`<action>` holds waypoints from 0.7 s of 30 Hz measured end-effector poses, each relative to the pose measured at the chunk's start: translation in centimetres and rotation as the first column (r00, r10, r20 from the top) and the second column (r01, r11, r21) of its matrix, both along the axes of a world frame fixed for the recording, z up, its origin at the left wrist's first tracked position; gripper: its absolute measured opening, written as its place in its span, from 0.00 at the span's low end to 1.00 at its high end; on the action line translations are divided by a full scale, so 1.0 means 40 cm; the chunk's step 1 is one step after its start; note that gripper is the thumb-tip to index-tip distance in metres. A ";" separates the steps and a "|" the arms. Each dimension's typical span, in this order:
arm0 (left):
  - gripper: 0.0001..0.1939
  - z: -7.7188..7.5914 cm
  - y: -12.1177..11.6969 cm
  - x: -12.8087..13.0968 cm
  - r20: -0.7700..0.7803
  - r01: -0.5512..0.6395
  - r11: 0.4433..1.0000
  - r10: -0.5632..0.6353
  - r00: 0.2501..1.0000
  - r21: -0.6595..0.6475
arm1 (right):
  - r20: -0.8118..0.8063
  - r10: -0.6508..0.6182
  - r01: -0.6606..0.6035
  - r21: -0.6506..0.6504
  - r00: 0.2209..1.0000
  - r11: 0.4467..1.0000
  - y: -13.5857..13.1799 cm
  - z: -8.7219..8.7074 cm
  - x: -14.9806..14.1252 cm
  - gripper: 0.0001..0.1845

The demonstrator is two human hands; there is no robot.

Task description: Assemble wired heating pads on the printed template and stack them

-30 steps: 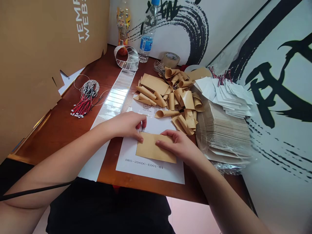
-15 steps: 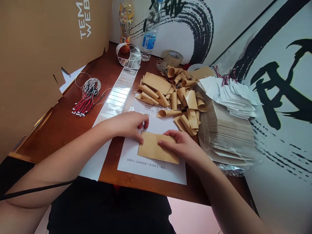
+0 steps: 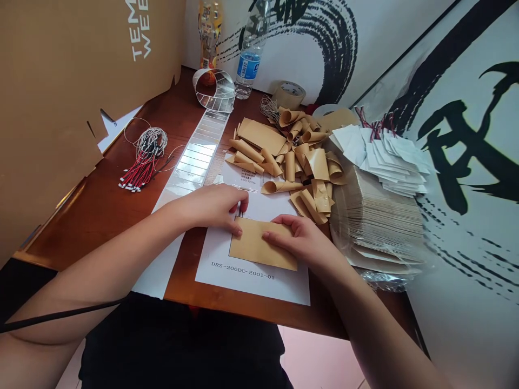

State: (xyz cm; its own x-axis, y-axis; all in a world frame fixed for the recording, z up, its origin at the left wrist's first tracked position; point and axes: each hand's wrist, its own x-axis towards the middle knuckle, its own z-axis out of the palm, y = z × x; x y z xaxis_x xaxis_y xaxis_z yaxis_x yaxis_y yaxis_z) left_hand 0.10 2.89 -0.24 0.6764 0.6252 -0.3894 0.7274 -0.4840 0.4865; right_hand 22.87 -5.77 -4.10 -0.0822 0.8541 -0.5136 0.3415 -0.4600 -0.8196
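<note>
A flat rectangle of brown kraft paper (image 3: 259, 246) lies over a white printed sheet (image 3: 243, 278) marked "DRS-206DC-E001-01". My right hand (image 3: 298, 237) grips its right end, thumb on top and the fingers along the far edge. At the upper left corner, the thumb of my left hand (image 3: 221, 208) touches the paper. The left index finger is bent and stands apart from that thumb, above the white sheet; the other left fingers are mostly hidden.
Rolled brown paper pieces (image 3: 290, 167) are heaped behind my hands. On the right stand stacked grey-brown cards (image 3: 385, 227) in clear plastic, topped by white packets (image 3: 389, 156). A label strip (image 3: 198, 159), wired connectors (image 3: 146, 154), a water bottle (image 3: 248, 70) and a large cardboard box (image 3: 81, 81) surround the area.
The left thumb has shifted very slightly to the right at the paper's corner. The right hand keeps its hold, and the whole view has moved a little.
</note>
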 end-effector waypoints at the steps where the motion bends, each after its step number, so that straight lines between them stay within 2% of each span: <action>1: 0.24 0.001 0.000 0.001 -0.003 -0.001 1.000 0.001 1.000 0.001 | 0.003 0.000 0.000 0.006 1.000 1.000 0.000 -0.001 0.000 0.21; 14: 0.25 -0.001 -0.008 0.008 -0.022 0.004 0.999 -0.003 1.000 0.049 | 0.109 0.046 -0.050 0.039 0.993 0.998 0.003 0.002 -0.002 0.22; 21: 0.24 -0.002 -0.011 0.011 -0.034 -0.002 0.998 0.004 0.999 0.067 | 0.105 0.052 -0.057 0.050 0.993 0.997 0.004 -0.001 -0.001 0.22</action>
